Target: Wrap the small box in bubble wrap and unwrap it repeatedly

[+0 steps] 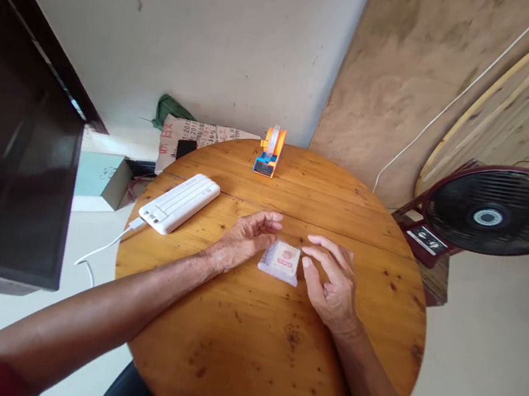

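A small square packet in clear bubble wrap (286,260), with a red print showing through, lies flat on the round wooden table (238,356). To its left is my left hand (250,239), fingers loosely curved and apart, the thumb close to the packet's upper left edge. Whether that thumb touches the wrap I cannot tell. On the other side my right hand (332,280) has its fingers spread, the tips just beside the packet's right edge. Neither hand grips anything.
An orange and blue tape dispenser (269,153) stands near the table's far edge. At the left lies a white power bank (180,203) with a white cable (107,247) hanging off the table. A dark fan (487,215) stands beyond the right edge, and a wall is behind.
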